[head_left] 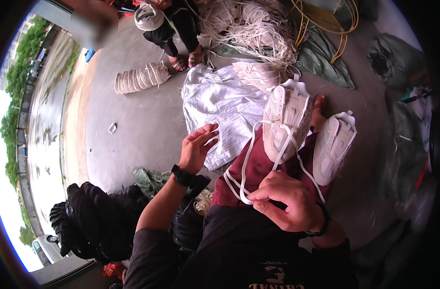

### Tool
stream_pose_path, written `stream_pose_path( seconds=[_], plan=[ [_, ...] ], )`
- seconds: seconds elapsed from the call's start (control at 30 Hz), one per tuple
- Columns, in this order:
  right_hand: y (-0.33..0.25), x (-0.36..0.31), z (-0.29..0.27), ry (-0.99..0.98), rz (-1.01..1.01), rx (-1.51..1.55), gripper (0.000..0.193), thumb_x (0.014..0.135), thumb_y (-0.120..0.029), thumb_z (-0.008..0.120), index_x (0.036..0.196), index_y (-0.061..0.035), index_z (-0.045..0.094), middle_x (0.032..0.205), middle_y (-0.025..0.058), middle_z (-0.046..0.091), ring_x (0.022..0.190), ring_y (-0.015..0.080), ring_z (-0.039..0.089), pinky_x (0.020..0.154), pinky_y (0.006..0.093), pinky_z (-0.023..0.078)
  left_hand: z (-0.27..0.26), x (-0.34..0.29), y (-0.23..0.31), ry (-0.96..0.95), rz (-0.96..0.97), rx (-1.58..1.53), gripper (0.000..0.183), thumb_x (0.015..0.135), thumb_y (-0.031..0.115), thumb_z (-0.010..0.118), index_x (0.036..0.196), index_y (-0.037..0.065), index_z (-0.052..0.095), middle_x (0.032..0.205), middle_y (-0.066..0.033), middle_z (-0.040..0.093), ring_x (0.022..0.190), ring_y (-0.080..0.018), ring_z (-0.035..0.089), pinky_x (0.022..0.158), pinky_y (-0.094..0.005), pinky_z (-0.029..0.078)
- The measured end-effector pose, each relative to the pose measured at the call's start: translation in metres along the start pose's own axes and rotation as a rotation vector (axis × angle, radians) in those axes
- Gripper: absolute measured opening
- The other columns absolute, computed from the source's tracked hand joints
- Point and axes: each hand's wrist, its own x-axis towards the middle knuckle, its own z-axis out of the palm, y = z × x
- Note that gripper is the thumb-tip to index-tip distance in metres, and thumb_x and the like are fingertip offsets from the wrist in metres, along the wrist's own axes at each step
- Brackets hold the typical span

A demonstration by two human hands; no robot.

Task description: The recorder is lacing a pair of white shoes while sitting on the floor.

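A white sneaker (283, 115) rests on my lap, toe toward me, with a white shoelace (242, 185) threaded partway through its front eyelets. My right hand (290, 200) pinches the lace between thumb and fingers, just below the toe. One loop of lace hangs to the left of the pinch, and a loose end trails over my right thigh. My left hand (199, 144) is raised left of the sneaker, its fingers apart and slightly bent, with nothing in it. The matching sneaker (332, 149) lies on the right side of my lap; no lace shows in it.
A white cloth (217, 103) covers floor ahead, with more pale shoes (258, 74) on it. Beyond lie a heap of laces (263, 31) and a tied lace bundle (142, 78). Another person (179, 33) sits opposite. Black bags (102, 221) stand at my left, dark sacks (398, 62) at right.
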Motion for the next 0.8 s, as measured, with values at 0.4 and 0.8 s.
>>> stream_pose_path(
  seconds=[0.4, 0.8],
  plan=[
    [-0.002, 0.002, 0.008, -0.001, 0.020, -0.010, 0.010, 0.086, -0.004, 0.071, 0.096, -0.0035, 0.069, 0.076, 0.0053, 0.061, 0.072, 0.0208, 0.056, 0.073, 0.0333, 0.043, -0.033, -0.001, -0.010, 0.082, -0.005, -0.077, 0.023, 0.095, 0.007, 0.059, 0.117, 0.001, 0.064, 0.126, -0.0130, 0.065, 0.110, -0.0227, 0.064, 0.096, -0.0363, 0.050],
    [-0.003, 0.006, 0.014, -0.011, 0.027, -0.018, 0.011, 0.086, -0.002, 0.071, 0.096, -0.0031, 0.069, 0.077, 0.0051, 0.064, 0.072, 0.0204, 0.057, 0.073, 0.0330, 0.043, -0.046, -0.006, -0.005, 0.021, -0.118, -0.281, 0.035, 0.103, 0.027, 0.046, 0.125, 0.002, 0.056, 0.133, -0.0135, 0.060, 0.115, -0.0229, 0.061, 0.098, -0.0360, 0.048]
  ],
)
